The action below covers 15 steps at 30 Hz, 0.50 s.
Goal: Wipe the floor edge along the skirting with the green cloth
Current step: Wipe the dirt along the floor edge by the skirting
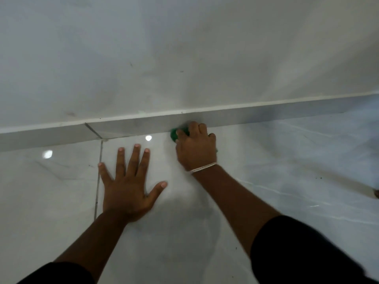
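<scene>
My right hand (195,147) is closed over the green cloth (174,135) and presses it down where the glossy floor meets the grey skirting (256,115). Only a small green patch of the cloth shows to the left of my fingers; the rest is hidden under the hand. A pale band circles that wrist. My left hand (128,185) lies flat on the white floor tile (287,181) with fingers spread, holding nothing, a little to the left of and nearer than the right hand.
The white wall (184,48) rises above the skirting and fills the upper half of the view. A grout line (98,177) runs toward me from a joint in the skirting at the left. Small dark specks dot the floor at the right.
</scene>
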Motion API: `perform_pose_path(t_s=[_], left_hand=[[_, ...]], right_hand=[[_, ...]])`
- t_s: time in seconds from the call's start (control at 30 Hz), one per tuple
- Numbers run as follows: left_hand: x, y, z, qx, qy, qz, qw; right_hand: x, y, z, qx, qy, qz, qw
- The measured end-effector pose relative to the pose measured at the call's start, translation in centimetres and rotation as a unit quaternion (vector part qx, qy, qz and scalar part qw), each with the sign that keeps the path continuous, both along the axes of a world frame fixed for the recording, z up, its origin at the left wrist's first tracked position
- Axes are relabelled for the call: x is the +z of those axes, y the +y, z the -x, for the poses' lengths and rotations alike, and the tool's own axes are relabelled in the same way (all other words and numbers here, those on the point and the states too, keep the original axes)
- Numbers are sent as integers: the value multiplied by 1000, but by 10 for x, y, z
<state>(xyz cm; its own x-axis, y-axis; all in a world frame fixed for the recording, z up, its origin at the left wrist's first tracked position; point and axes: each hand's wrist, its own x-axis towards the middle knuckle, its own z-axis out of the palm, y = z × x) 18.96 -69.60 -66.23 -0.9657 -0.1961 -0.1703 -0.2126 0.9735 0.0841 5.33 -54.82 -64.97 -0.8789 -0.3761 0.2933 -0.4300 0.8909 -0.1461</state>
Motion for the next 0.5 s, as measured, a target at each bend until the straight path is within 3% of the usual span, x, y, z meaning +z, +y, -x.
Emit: perform_pose_path(t_s=[0.1,0.2,0.3,0.5], left_hand=[[1,1,2,-1,11,-3,1000],[3,-1,5,1,15,1,1000],[-2,-1,3,-5,13,0,1000],[-2,1,2,3,10,-5,1000]], right_hand=[[-1,58,25,-13,19,2,1000],[1,91,40,-129,25,-4,991],[-4,64,29,-243,16,-7,970],[-3,-42,-22,-66,-24,45,996]])
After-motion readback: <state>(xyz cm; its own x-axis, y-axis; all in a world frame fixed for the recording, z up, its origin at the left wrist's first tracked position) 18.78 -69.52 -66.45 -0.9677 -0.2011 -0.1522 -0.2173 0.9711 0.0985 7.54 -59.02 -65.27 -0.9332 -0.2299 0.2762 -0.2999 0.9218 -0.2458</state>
